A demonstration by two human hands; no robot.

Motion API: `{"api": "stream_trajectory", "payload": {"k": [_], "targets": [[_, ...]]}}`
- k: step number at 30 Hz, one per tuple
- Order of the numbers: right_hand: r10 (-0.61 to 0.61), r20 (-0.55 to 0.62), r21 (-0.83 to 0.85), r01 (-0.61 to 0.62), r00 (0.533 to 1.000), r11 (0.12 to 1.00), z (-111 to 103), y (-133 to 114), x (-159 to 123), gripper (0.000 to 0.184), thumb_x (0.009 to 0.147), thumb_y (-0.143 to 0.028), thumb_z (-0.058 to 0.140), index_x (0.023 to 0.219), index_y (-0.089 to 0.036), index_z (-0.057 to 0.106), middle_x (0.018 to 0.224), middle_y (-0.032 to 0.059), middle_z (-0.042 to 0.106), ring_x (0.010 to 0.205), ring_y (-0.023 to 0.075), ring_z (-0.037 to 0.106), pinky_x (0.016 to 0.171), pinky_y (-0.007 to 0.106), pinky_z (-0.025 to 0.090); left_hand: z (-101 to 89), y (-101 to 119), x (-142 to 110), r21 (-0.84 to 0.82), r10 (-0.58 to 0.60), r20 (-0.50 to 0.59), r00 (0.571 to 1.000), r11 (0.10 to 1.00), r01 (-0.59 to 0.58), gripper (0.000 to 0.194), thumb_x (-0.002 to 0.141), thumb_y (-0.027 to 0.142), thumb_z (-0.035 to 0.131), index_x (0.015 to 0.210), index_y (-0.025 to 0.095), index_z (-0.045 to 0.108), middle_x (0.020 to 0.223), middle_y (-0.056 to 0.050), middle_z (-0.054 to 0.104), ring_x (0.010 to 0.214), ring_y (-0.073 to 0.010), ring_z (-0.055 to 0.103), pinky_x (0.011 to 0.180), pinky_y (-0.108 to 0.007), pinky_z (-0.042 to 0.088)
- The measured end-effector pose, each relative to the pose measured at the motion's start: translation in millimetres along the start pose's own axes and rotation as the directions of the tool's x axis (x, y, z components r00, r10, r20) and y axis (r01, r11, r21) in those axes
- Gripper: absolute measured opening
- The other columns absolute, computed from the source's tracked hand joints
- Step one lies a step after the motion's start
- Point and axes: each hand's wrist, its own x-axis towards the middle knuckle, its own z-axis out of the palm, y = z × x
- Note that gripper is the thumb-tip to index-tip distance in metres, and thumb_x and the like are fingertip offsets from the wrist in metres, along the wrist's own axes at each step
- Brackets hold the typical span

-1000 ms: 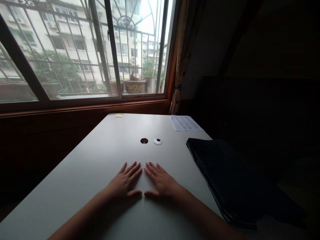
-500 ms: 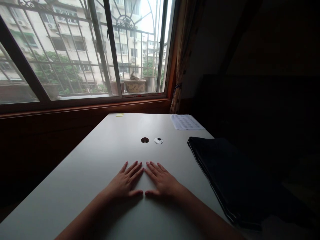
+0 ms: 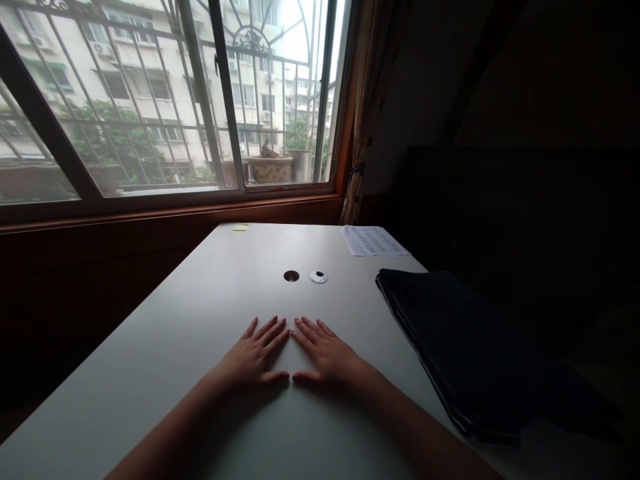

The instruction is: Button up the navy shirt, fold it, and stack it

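My left hand [image 3: 253, 355] lies flat, palm down, on the white table [image 3: 165, 333], fingers stretched forward and slightly spread. My right hand [image 3: 326, 354] lies flat beside it in the same way, the fingertips of the two nearly touching. Neither hand holds anything. A round cable hole [image 3: 291, 276] and its white cap [image 3: 318, 277] sit just beyond the fingertips.
A dark folded cloth or bag [image 3: 450, 340] covers the table's right side. A printed sheet [image 3: 373, 241] lies at the far right corner, a small yellow note [image 3: 240, 227] at the far edge. A barred window [image 3: 165, 100] and curtain [image 3: 365, 107] stand behind.
Both hands stay flat in place; the view has tipped slightly, so everything sits a little higher in the picture.
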Motion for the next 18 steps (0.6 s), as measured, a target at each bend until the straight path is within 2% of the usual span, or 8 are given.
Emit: {"api": "stream_trajectory", "payload": {"k": [7,18], "targets": [[0.007,0.001,-0.020,-0.007,1.000,1.000,-3.3,-3.6,-1.6,0.097,0.089,-0.080,0.035,0.160,-0.019,0.016,0.166,0.0104,0.006,0.154,0.0292,0.006,0.125,0.049,0.004,4.5,-1.7,-0.3,0.017,0.024,-0.039,0.999,1.000,-0.023,0.087,0.093,0.072,0.037,0.160,0.026,0.006,0.165,-0.009,0.014,0.152,-0.0342,0.017,0.123,-0.057,0.007],[0.004,-0.011,-0.011,-0.004,1.000,1.000,-1.9,-2.9,-1.4,0.097,0.088,-0.081,0.036,0.160,-0.017,0.017,0.166,0.0112,0.006,0.154,0.0288,0.005,0.125,0.048,0.004,2.7,-1.4,-0.1,-0.001,0.014,-0.018,1.000,1.000,-0.014,0.086,0.093,0.073,0.035,0.160,0.026,0.009,0.165,-0.009,0.013,0.152,-0.0345,0.015,0.122,-0.058,0.008]]}}
